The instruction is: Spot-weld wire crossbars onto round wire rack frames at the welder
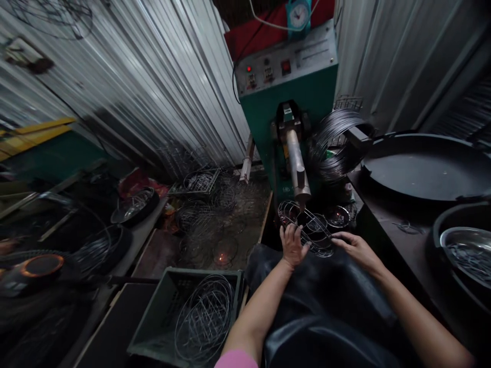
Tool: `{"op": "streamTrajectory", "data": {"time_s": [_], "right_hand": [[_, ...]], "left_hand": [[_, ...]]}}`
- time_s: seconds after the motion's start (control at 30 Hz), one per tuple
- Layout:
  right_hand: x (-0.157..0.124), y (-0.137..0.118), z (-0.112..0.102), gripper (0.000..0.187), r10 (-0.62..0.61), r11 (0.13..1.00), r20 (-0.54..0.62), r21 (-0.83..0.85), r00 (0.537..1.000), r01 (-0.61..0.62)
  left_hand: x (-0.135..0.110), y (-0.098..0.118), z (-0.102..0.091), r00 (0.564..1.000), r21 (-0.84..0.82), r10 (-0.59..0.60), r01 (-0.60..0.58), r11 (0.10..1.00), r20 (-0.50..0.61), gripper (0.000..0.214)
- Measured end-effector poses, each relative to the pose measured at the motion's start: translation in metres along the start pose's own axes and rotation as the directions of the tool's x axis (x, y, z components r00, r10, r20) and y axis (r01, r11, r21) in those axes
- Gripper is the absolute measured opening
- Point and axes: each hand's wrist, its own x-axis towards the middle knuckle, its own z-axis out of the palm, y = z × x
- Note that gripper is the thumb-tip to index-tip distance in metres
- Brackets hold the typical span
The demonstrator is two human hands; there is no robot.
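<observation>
A round wire frame is held between my hands, just below the electrode arm of a green spot welder. My left hand lies with curled fingers on the near left side of the frame. My right hand pinches a wire at its right edge between thumb and fingers. The frame's top wires reach the electrode tip; whether they touch cannot be made out. A dark apron covers my lap under the hands.
A green plastic crate with wire frames stands at lower left. Right of the welder hangs a wire coil. A wide black tray and a metal bowl of small metal pieces sit at right. Wire frames litter the floor.
</observation>
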Motion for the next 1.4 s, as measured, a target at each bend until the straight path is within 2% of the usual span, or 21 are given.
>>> {"op": "streamTrajectory", "data": {"time_s": [0.1, 0.17, 0.23, 0.3, 0.37, 0.5, 0.67, 0.83, 0.93, 1.07, 1.2, 1.3, 1.4], "right_hand": [[-0.005, -0.005, 0.006, 0.038, -0.118, 0.989, -0.074, -0.1, 0.99, 0.11], [-0.006, -0.012, 0.01, 0.035, -0.185, 0.973, -0.093, -0.157, 0.978, 0.169], [-0.004, -0.021, 0.013, 0.032, -0.223, 0.959, -0.095, -0.202, 0.97, 0.2], [0.002, -0.03, 0.017, 0.03, -0.246, 0.946, -0.093, -0.239, 0.965, 0.219], [0.01, -0.036, 0.02, 0.029, -0.256, 0.939, -0.084, -0.258, 0.963, 0.227], [0.025, -0.043, 0.026, 0.027, -0.258, 0.936, -0.09, -0.272, 0.962, 0.225], [0.029, -0.047, 0.03, 0.027, -0.19, 0.953, -0.073, -0.252, 0.979, 0.166], [0.021, -0.047, 0.031, 0.028, -0.12, 0.987, -0.05, -0.112, 0.992, 0.114], [0.024, -0.051, 0.031, 0.026, -0.117, 0.99, -0.057, -0.089, 0.991, 0.112], [0.039, -0.065, 0.034, 0.026, -0.119, 0.988, -0.054, -0.108, 0.991, 0.113], [0.048, -0.07, 0.033, 0.027, -0.109, 0.987, -0.033, -0.121, 0.993, 0.104], [0.038, -0.061, 0.025, 0.032, -0.064, 0.996, -0.014, -0.06, 0.998, 0.063], [0.016, -0.05, 0.015, 0.035, 0.04, 0.999, 0.102, 0.001, 0.994, -0.04]], "left_hand": [[0.003, 0.003, 0.007, 0.993, -0.25, -0.089, 0.067, 0.966, -0.077, 0.052], [0.004, 0.003, 0.008, 0.988, -0.321, -0.122, 0.085, 0.943, -0.096, 0.05], [0.004, -0.001, 0.007, 0.994, -0.231, -0.065, 0.043, 0.972, -0.088, 0.05], [0.006, -0.007, 0.007, 0.997, -0.062, 0.041, -0.045, 0.997, -0.068, 0.053], [0.009, -0.014, 0.008, 0.989, 0.062, 0.13, -0.126, 0.99, -0.065, 0.056], [0.016, -0.022, 0.011, 0.98, 0.13, 0.175, -0.163, 0.978, -0.091, 0.06], [0.021, -0.026, 0.009, 0.989, 0.075, 0.144, -0.142, 0.987, -0.024, 0.058], [0.022, -0.027, 0.007, 0.991, 0.054, 0.13, -0.129, 0.99, -0.019, 0.058], [0.026, -0.024, 0.006, 0.993, 0.025, 0.115, -0.115, 0.993, -0.01, 0.058], [0.033, -0.02, 0.005, 0.999, -0.026, 0.038, -0.038, 0.999, -0.011, 0.059], [0.035, -0.02, 0.001, 0.997, -0.089, -0.055, 0.06, 0.994, 0.047, 0.065], [0.032, -0.018, -0.003, 0.995, -0.121, -0.08, 0.087, 0.989, 0.063, 0.065], [0.029, -0.011, -0.008, 0.99, -0.178, -0.112, 0.126, 0.976, 0.089, 0.064]]}}
